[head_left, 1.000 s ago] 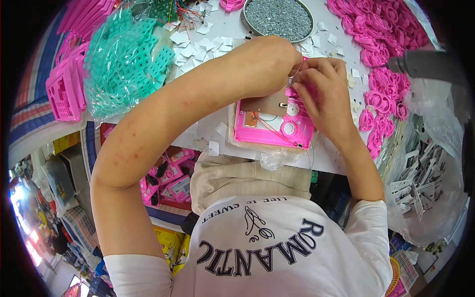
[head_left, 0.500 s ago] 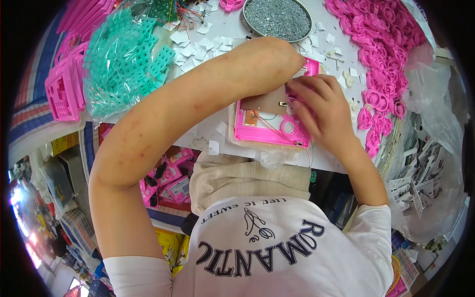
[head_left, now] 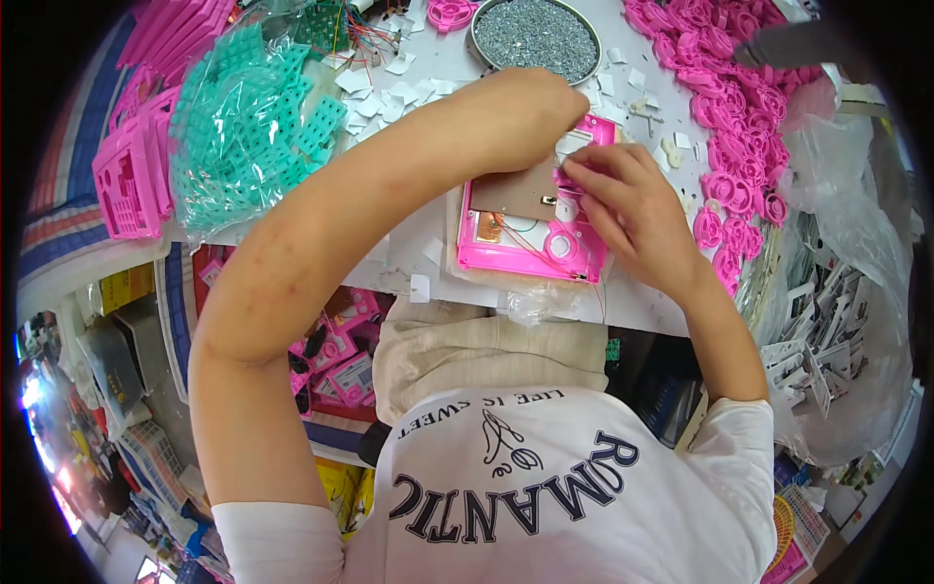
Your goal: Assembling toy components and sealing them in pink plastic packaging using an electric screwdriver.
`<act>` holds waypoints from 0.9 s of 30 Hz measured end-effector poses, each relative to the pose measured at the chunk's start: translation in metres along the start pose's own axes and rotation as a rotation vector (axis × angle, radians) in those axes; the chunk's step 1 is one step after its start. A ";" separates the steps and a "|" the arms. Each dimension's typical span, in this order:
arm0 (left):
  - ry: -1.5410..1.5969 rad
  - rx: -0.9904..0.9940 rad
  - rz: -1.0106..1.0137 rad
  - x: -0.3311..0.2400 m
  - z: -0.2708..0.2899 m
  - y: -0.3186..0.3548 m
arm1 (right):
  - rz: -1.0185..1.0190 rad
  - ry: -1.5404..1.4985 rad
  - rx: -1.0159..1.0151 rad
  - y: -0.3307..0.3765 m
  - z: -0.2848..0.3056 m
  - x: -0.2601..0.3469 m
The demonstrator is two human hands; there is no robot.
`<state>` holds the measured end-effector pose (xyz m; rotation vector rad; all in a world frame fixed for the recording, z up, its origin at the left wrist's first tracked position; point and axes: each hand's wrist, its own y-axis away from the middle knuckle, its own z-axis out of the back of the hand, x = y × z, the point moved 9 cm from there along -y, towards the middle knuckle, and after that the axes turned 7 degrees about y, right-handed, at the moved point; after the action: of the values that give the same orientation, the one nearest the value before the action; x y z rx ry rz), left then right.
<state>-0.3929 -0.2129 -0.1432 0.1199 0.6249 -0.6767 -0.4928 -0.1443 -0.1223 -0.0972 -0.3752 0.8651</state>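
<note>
Right hand (head_left: 623, 209) pinches a small part at the upper edge of the pink shell (head_left: 530, 238), fingertips drawn tight together; what the part is cannot be told. Left hand (head_left: 530, 117) rests closed over the shell's far edge beside the right fingertips, apparently steadying it; its fingers are turned away, so what it holds, if anything, cannot be told. The shell lies open side up on the table (head_left: 418, 258), directly before the person, with a brown board (head_left: 516, 195) seated in it and a round moulding at its lower right corner. The position keeps the work between both hands and within short reach of supplies. A round tray of screws (head_left: 535, 37) stands just beyond the left hand. A heap of pink rings (head_left: 739, 107) lies to the right. Teal pads in a clear bag (head_left: 248, 127) lie to the left, with more pink shells (head_left: 131, 175) stacked past them. Small white squares (head_left: 389, 92) are scattered around the work.
</note>
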 end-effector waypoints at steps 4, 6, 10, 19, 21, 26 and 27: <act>0.342 -0.339 0.337 0.011 0.067 0.028 | 0.011 0.084 -0.038 0.000 0.004 0.008; 0.175 -0.525 0.375 0.025 0.087 0.053 | 0.002 0.112 0.011 -0.003 0.002 0.010; -0.115 -0.584 0.449 0.049 0.057 0.074 | 0.001 0.016 0.105 -0.014 0.002 -0.001; -0.072 -0.715 0.218 0.018 0.037 0.073 | -0.168 -0.281 -0.273 -0.061 0.010 -0.020; -0.074 -0.701 0.204 0.006 0.040 0.072 | -0.140 -0.237 -0.281 -0.071 0.008 -0.016; 0.244 -0.650 0.320 0.014 0.033 0.077 | -0.067 -0.238 -0.348 -0.065 0.016 -0.018; 0.310 -0.625 0.334 0.017 0.030 0.078 | -0.053 -0.236 -0.371 -0.061 0.017 -0.018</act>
<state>-0.3191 -0.1702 -0.1364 -0.2534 1.0611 -0.1176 -0.4658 -0.1988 -0.0974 -0.3283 -0.7546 0.7485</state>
